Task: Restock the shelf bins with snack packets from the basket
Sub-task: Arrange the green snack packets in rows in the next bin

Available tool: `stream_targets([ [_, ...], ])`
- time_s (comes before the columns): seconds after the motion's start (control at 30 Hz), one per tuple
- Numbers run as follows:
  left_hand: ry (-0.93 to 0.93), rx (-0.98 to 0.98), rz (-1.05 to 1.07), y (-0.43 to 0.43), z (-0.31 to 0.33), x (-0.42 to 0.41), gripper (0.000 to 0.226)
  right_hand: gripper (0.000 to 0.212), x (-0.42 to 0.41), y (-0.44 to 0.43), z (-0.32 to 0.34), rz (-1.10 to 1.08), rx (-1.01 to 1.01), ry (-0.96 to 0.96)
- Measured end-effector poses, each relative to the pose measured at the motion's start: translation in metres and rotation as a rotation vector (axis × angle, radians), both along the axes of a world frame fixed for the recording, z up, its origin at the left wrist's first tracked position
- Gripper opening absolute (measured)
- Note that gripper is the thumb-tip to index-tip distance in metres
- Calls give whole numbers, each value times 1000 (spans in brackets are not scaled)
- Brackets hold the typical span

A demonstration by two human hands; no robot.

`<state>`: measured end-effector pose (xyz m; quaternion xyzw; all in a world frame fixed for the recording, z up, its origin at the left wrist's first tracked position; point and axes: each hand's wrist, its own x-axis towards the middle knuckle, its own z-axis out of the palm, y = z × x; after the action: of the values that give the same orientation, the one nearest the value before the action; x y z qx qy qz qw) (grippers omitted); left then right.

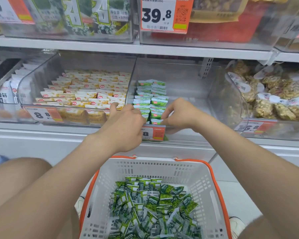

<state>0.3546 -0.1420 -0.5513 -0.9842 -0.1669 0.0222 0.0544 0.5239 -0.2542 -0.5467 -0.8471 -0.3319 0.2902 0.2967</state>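
The left hand (126, 123) reaches over the near lip of the clear bin (188, 87) with its back to the camera. Its fingers bend in against the left side of the green packets (151, 99), one finger straying further left, but the tips are hidden, so I cannot tell whether it grips or only presses. The right hand (179, 113) comes in from the right with fingers curled over the nearest packets and the thumb low beside the price tag (153, 133), and looks to be pinching the near end of the rows. Those rows stand on edge in two columns along the bin's left wall, running from near to far, and the right part of the bin is bare. The next bin to the left is packed with yellow packets (86, 90). Nearest the camera the basket (212, 183) sits below the shelf, with a heap of loose packets (154, 207) in its bottom. These look like small, light, air-filled foil pillows, slick and crinkly, soft in the middle and stiffer at the crimped ends. Several would probably be best taken at once by squeezing their flat faces together, with the standing rows braced from both sides so they do not topple or fan out
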Motion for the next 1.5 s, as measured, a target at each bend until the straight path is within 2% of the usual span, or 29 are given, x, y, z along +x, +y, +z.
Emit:
stream_targets([
  [0.1, -105, -86, -5, 0, -2, -4, 31, 15, 1, -10, 3, 3, 45, -248],
  [0.17, -299, -64, -34, -4, -2, -8, 36, 22, -6, -22, 8, -3, 151, -505],
  [0.23, -546, 45, -92, -14, -2, -14, 25, 22, -20, -39, 15, 20, 269, -648],
  [0.3, -688, 27, -133, -28, -5, -20, 12, 18, -38, -56, 19, 95, 305, -687],
  [0.37, -581, -121, -96, -43, -16, -23, 12, 17, -59, -72, 14, 238, 207, -627],
  [0.43, -270, -234, -28, -56, -42, -24, 18, 17, -73, -84, -3, 440, -41, -586],
  [0.5, 50, -239, -65, -66, -81, -22, 17, 20, -86, -94, -27, 667, -308, -585],
  [0.57, 309, -314, -86, -71, -125, -21, 18, 13, -96, -102, -54, 799, -492, -514],
  [0.63, 492, -416, -88, -74, -169, -22, 17, 16, -103, -106, -76, 881, -604, -456],
  [0.73, 660, -503, -42, -73, -232, -30, 15, 7, -104, -107, -98, 945, -667, -466],
  [0.83, 663, -524, 41, -73, -286, -48, 13, 8, -101, -105, -110, 942, -650, -517],
  [0.97, 719, -499, 41, -86, -340, -74, 52, 12, -96, -102, -118, 969, -704, -519],
  [1.07, 753, -440, 6, -96, -364, -82, 44, 18, -96, -98, -123, 985, -712, -513],
  [1.27, 781, -451, 75, -100, -370, -82, 33, 13, -100, -91, -121, 997, -683, -536],
  [1.37, 701, -563, 165, -90, -361, -80, 26, 14, -102, -89, -112, 989, -670, -539],
  [1.43, 599, -660, 219, -82, -346, -75, 12, 16, -103, -88, -103, 980, -660, -546],
  [1.5, 483, -794, 271, -72, -325, -67, 31, 16, -101, -89, -96, 968, -622, -577],
])
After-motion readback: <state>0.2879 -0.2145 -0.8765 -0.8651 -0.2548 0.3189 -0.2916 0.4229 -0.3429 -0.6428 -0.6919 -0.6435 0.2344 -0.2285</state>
